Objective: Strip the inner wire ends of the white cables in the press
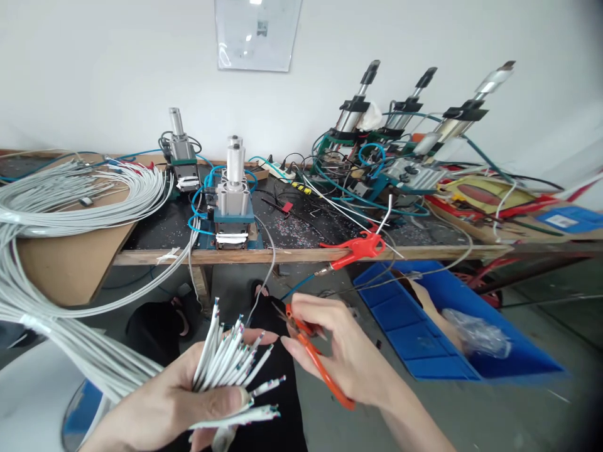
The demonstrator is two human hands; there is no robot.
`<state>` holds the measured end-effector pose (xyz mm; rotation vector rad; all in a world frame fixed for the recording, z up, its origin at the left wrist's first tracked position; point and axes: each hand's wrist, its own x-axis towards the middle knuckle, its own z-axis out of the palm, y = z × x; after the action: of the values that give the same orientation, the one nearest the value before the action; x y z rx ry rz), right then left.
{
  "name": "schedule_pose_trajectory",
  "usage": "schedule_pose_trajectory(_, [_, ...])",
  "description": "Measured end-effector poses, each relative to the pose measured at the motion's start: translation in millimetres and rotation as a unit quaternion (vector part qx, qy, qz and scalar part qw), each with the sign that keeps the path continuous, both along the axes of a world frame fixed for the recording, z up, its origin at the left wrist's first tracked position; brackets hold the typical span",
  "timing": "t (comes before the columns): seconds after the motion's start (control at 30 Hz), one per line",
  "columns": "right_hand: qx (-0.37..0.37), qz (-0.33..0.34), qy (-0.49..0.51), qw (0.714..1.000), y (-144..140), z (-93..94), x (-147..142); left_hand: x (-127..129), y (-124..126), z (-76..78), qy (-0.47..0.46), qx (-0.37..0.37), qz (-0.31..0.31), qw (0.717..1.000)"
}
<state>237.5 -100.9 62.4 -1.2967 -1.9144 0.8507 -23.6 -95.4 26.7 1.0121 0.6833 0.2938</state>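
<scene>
While the left hand [164, 402] sits low at about 7 o'clock, its fingers are wrapped tight around a bundle of white cables [230, 364]. The cable ends fan up and out toward 1 o'clock, and tiny colored wires poke out of the tips. The rest of the bundle runs off to the left, toward 9 o'clock, and loops back up to a big pile of white cables [80, 194] lying on the workbench [301, 254].

Just beside it, at 3 o'clock from the cable ends, is the right hand [343, 351]. Its fingers are curled around a small orange tool [315, 358] that looks like scissors or snips. The tool's tip points at the cable ends and sits very near them, but whether it touches them is hard to tell.

Up at 12 o'clock, a small silver press machine [233, 201] stands at the front edge of the workbench, with blue hoses around it. At 1 o'clock, a red air gun [358, 248] hangs over the bench edge. More machines with tall silver cylinders [405, 119] stand at 2 o'clock. Under the bench, at 3 o'clock, a blue bin [424, 320] sits on the floor with a clear plastic bag [475, 336] in it.
</scene>
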Motion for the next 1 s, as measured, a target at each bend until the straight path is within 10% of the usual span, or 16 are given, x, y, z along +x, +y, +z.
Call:
schedule_pose_trajectory(0.67, [0.011, 0.049, -0.116, 0.992, -0.4, -5.4, 9.0, -3.1, -1.6, -2.6, 0.031, 0.003, -0.008, 0.999])
schedule_pose_trajectory(1.0, [0.046, 0.059, -0.003, 0.997, -1.2, -18.8, 7.4, -4.3, -0.8, -0.7, 0.037, 0.006, -0.012, 0.999])
